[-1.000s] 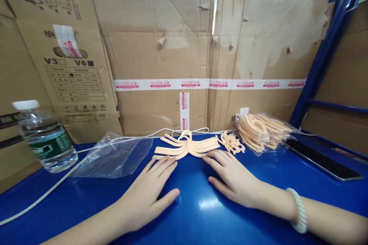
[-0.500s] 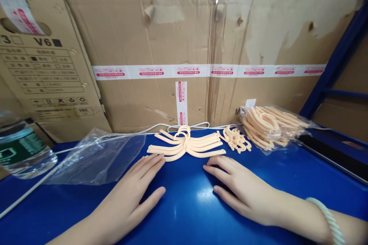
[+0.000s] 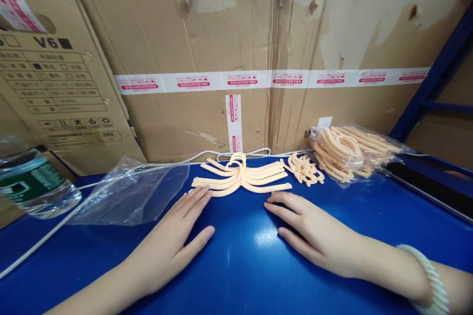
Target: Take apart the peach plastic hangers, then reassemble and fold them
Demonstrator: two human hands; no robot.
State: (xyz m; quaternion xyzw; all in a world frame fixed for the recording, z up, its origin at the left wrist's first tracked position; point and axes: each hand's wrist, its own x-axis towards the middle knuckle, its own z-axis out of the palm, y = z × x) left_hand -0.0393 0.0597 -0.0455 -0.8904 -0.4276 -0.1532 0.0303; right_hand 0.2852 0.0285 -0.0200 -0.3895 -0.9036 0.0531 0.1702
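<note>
On the blue tabletop lies a fanned stack of cream curved plastic strips with holes at their ends, resembling hanger arms; their inner ends overlap in the middle. My left hand rests flat, thumb apart, its fingertips over the end of the nearest left strip. It grips nothing. My right hand lies with loosely bent, separated fingers just in front of the right strips, apart from them and holding nothing. Right of the stack is a heap of small cream hook-shaped pieces.
A clear bag of more cream strips sits at back right, beside a long black object. At left are a flat clear plastic bag, a water bottle and a white cable. Cardboard stands behind; a blue post rises right.
The whole view has shifted slightly, so the table and its things appear a little higher. Both hands keep their pose beside the strips.
</note>
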